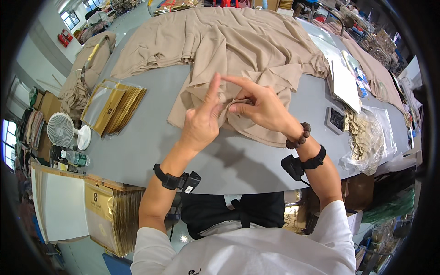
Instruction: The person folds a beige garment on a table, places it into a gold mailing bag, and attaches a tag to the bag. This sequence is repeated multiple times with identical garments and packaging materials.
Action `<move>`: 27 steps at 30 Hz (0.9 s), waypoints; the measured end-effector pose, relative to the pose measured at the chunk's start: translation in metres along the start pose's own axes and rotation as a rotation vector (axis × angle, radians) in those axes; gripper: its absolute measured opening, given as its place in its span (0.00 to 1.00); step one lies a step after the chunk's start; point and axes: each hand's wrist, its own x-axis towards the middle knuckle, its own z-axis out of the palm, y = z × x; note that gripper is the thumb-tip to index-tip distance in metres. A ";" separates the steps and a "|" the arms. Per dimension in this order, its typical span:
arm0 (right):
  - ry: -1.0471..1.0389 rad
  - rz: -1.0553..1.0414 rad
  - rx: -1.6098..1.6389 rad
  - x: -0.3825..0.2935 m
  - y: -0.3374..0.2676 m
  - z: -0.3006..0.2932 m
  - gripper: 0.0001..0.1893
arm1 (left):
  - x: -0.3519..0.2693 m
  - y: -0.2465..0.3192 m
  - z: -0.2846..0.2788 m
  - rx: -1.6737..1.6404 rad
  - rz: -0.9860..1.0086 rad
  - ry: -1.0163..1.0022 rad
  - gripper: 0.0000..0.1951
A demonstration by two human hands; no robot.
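Beige fabric (247,37) with a finely toothed edge drapes over the far side of the grey table (144,147), and a loose part of it comes forward under my hands. My right hand (270,108) pinches a fold of this fabric between thumb and curled fingers, its index finger stretched toward the left. Beside it, my left hand (202,123) points its index finger upward, close to the right index fingertip. The left thumb lies against the fabric edge; its other fingers are curled and hidden, so a grip there cannot be made out.
Gold-and-clear packaging bags (115,106) lie at the left, near a white fan (61,129) and a plastic bottle (76,158). On the right are an ink pad (335,119), white boards (343,86) and a crumpled plastic bag (367,144). An open carton (62,206) stands below the table's left edge.
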 end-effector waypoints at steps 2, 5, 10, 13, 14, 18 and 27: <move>-0.035 0.075 -0.077 0.000 -0.001 0.000 0.13 | -0.001 0.007 0.000 0.042 0.062 -0.097 0.41; 0.076 -0.096 -0.188 -0.006 -0.004 0.005 0.12 | -0.016 0.014 0.010 -0.311 -0.262 -0.066 0.44; 0.385 -0.203 -0.196 -0.025 -0.026 -0.009 0.09 | -0.036 -0.030 0.038 0.278 -0.071 0.251 0.32; 0.659 -0.162 -0.059 -0.059 -0.064 -0.060 0.11 | -0.046 -0.077 0.035 0.341 -0.567 0.113 0.16; 0.775 -0.331 0.101 -0.062 -0.076 -0.089 0.13 | -0.053 -0.084 0.028 0.354 -0.551 0.173 0.13; 1.108 -0.271 -1.423 -0.153 -0.142 -0.200 0.25 | -0.047 -0.097 -0.041 0.385 -0.653 0.261 0.06; 0.946 -0.185 0.225 -0.191 -0.126 -0.198 0.15 | 0.047 -0.056 -0.292 0.403 -0.375 0.385 0.16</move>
